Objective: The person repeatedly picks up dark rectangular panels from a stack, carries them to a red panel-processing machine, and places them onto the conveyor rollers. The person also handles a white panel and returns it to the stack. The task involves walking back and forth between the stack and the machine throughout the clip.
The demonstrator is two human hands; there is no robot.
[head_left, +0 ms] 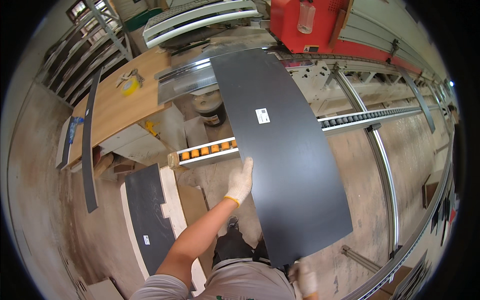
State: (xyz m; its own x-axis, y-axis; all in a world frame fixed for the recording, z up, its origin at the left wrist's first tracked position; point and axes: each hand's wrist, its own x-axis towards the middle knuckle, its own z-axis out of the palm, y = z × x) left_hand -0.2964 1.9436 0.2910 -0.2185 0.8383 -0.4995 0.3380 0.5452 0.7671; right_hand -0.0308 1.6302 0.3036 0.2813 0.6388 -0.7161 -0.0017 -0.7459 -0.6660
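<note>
Worktop (117, 107) space to the left of the dark panel (287, 150) carries a yellow tape roll (131, 86) and a long dark strip (88, 145) that overhangs toward me. Between worktop and panel stands a lidded bucket (209, 106). A roller rail (215, 149) crosses beneath the panel and shows on both sides of it; past the panel's far end, off to its right, is a red machine (310, 25). Left of the panel, nearer me, lies another dark board (145, 210).

The panel's near end reaches close to my waist. My gloved left grip (240, 181) touches its left edge; whether the fingers close underneath, I can't tell. My right grip (305, 280), blurred just beside the near end, is too unclear to call open or closed.
</note>
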